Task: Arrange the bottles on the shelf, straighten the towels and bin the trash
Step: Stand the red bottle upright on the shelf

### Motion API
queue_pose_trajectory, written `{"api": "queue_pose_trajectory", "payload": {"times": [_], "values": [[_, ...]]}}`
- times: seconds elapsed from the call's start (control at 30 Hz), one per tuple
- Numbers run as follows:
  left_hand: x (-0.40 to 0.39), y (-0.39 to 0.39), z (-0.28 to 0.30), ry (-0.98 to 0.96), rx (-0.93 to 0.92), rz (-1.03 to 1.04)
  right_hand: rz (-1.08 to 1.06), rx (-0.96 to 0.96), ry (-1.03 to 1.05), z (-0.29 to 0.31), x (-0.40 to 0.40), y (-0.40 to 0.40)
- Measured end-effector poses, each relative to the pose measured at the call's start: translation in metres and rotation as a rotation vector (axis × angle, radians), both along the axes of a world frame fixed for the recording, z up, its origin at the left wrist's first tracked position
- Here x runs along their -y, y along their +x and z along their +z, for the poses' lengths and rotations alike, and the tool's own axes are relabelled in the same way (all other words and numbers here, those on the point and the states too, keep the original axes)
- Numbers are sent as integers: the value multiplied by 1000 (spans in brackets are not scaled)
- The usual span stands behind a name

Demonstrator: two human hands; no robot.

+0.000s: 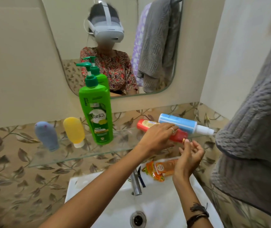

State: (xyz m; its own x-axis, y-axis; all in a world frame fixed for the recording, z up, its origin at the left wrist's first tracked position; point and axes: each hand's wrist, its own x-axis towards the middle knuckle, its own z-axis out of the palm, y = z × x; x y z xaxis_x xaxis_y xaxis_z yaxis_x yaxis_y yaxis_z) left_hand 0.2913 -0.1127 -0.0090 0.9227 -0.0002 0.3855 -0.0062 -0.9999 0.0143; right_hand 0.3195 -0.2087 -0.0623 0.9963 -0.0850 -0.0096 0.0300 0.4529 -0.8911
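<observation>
Where the view begins, nearest the camera, a white sink (98, 186) is seen with a bare basin, nothing lying around its drain (138, 219). Just behind the tap (135, 181), on the sink's back ledge, orange snack wrappers (161, 168) are left lying, so the trash is judged not yet binned.

Above these, the right hand (189, 157) is held at the gold-capped end of a red bottle (177, 134), its fingers (186, 143) loosely curled with a fingertip touching the cap; no firm clamp is seen. The left hand (157, 137) is laid over the middle of the same bottle, fingers extended and pressed on it rather than wrapped around.

On the glass shelf (82, 155) the red bottle is lying on its side, with a blue spray bottle (180, 123) also lying flat, touching it from behind. Three items are already standing: a green pump bottle (98, 116), a yellow tube (74, 130) and a grey-blue tube (47, 135), both tubes cap-down. Contents cannot be told.

At the right a grey towel (254, 129) hangs bunched, judged still unstraightened. Farthest back, towels are reflected in the mirror (62, 38).
</observation>
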Motion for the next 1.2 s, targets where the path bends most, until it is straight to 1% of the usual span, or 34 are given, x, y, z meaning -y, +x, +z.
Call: {"api": "queue_pose_trajectory", "payload": {"times": [0.1, 0.2, 0.3, 0.4, 0.47, 0.57, 0.67, 0.73, 0.8, 0.87, 0.93, 1.03, 1.2], "values": [[3, 5, -9, 42, 54, 5, 79, -1, 34, 0, 3, 8], [5, 7, -17, 88, 107, 19, 62, 24, 44, -3, 4, 7], [7, 3, -15, 146, 165, -37, 46, 89, 30, -6, 6, 0], [1, -4, -5, 165, 321, -86, 62, 198, 18, -1, 5, -6], [-6, -11, 2, 118, 416, -80, 84, 279, 16, 9, 2, -9], [-14, -23, 11, -21, 509, -20, 130, 377, 14, 25, -5, -10], [-22, -35, 21, -221, 584, 117, 229, 428, -20, 34, -13, -7], [-28, -41, 30, -424, 608, 190, 395, 441, -72, 38, -19, -1], [-33, -47, 39, -621, 618, 182, 593, 476, -133, 43, -25, 8], [-38, -52, 45, -750, 629, 153, 776, 524, -177, 51, -31, 15], [-41, -56, 46, -869, 635, 141, 904, 558, -205, 57, -38, 21], [-47, -62, 45, -998, 642, 111, 1002, 582, -226, 62, -46, 28], [-50, -68, 46, -1090, 641, 93, 1064, 589, -255, 64, -54, 38]]}}
